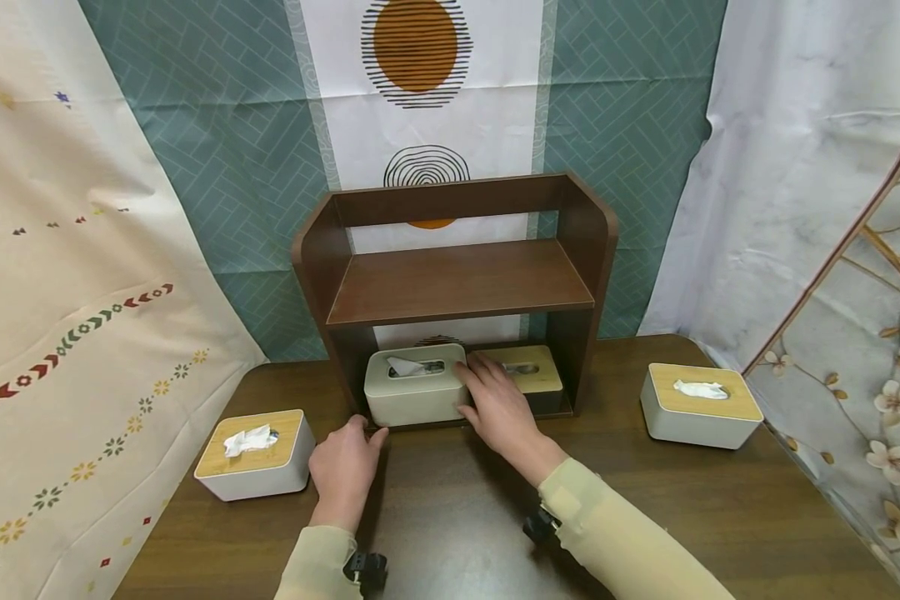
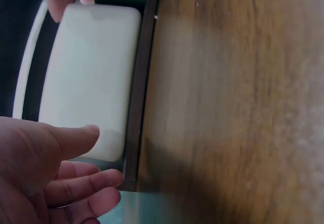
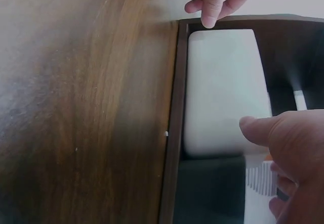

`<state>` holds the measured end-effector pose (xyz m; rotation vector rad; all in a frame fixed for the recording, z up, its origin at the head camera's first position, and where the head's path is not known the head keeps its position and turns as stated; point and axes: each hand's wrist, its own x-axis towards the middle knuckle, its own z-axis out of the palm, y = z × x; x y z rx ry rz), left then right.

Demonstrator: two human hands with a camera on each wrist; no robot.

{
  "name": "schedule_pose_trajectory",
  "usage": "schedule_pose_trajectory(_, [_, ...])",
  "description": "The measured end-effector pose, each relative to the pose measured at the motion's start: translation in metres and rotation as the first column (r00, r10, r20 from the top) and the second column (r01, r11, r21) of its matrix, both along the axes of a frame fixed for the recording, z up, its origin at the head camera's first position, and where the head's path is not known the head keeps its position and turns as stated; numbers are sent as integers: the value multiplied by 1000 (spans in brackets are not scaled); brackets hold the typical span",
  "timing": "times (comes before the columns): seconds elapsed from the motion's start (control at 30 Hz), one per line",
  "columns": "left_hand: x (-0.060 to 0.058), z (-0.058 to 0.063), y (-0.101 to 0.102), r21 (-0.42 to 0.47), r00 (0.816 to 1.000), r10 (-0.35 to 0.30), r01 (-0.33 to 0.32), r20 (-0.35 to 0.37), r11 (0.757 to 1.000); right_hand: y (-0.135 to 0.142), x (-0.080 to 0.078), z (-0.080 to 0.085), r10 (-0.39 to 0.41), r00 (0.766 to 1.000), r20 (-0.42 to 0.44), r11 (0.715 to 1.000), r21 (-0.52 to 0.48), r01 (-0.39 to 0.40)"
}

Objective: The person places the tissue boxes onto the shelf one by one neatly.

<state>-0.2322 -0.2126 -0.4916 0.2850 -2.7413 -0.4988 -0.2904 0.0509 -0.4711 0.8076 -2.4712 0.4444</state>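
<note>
An off-white tissue box (image 1: 414, 402) with rounded corners stands on the lower level of a brown wooden shelf (image 1: 457, 283), a white tissue showing in its oval slot. My right hand (image 1: 504, 417) touches the box's right end, its thumb (image 3: 255, 129) extended along the box and its other fingers partly hidden. Beside the lower left front corner is my left hand (image 1: 345, 462); its thumb (image 2: 76, 139) reaches over the box's left end, the other fingers loosely bent below. To the right, inside the shelf, sits a dark tissue box with a wood-look lid (image 1: 543, 367), partly covered by my right hand.
A white tissue box with a wood-look lid (image 1: 258, 454) stands on the table at the left. A similar tissue box (image 1: 701, 408) stands at the right. Side panels and a low front lip (image 3: 174, 133) bound the shelf's lower level. Patterned cloths hang behind and beside the table.
</note>
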Motion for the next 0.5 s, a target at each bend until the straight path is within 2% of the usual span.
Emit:
schedule_pose_trajectory(0.13, [11,7,3,1,1000,-17,17,-19,1000,8,9,7,26,1000,-14,1000,-11,-26])
schedule_pose_trajectory(0.3, [23,12,11,-16,996,-40,39,-80,999,20,21,14,37,999,-20,999,-5,-37])
schedule_pose_trajectory(0.5, [33,19,27,-28,988,-78,75,-133,997,34,39,16,9,999,43,1000,28,-10])
